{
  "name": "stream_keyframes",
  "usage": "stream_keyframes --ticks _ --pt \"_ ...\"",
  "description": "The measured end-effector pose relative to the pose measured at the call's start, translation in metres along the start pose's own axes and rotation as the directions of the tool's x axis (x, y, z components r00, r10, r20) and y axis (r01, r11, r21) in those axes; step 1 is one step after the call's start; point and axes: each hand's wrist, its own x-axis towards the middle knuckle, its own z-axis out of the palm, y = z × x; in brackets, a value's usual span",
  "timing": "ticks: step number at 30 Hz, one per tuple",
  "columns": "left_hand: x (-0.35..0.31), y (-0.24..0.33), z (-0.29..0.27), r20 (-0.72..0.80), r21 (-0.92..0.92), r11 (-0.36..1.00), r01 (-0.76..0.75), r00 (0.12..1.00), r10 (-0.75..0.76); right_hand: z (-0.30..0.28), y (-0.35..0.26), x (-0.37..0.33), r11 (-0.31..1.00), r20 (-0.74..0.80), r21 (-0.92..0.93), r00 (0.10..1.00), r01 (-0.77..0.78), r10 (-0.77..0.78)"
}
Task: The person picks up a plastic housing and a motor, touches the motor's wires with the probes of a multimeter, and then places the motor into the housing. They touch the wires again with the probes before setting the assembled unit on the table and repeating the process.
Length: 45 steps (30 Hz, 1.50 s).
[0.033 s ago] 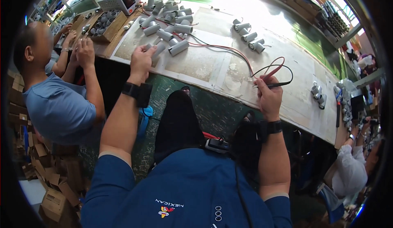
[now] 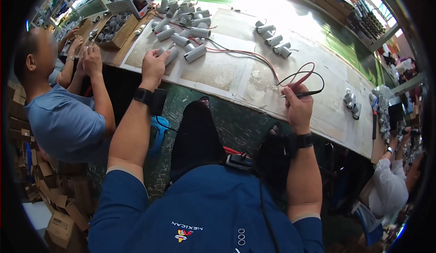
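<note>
My left hand (image 2: 154, 67) is closed around a grey cylindrical housing (image 2: 172, 55) at the near left edge of the table. The fingers partly hide it. Just beyond lies a pile of similar grey cylinders (image 2: 195, 53), some with short wires. My right hand (image 2: 299, 110) grips a pair of test probes, one red (image 2: 304, 79) and one black (image 2: 310, 93), above the table's front edge. Their red and black leads (image 2: 245, 51) loop over the hand and run left across the table into the pile.
A white instrument with a screen (image 2: 131, 2) stands at the far left, beside a cardboard box (image 2: 123, 37) of grey parts. More cylinders lie in a row (image 2: 274, 39) and at the right (image 2: 352, 103). A co-worker in blue (image 2: 68, 117) sits left; another person (image 2: 386, 187) is at right.
The view has shifted very slightly, and my left hand sits a little farther left with the grey housing. My right hand keeps its hold on the probes.
</note>
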Motion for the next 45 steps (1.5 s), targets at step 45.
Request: stream_keyframes --ticks 45 --pt "-0.181 0.092 0.089 0.939 -0.300 0.260 0.918 0.333 -0.090 0.001 -0.015 -0.011 0.981 0.071 0.152 0.992 -0.118 0.109"
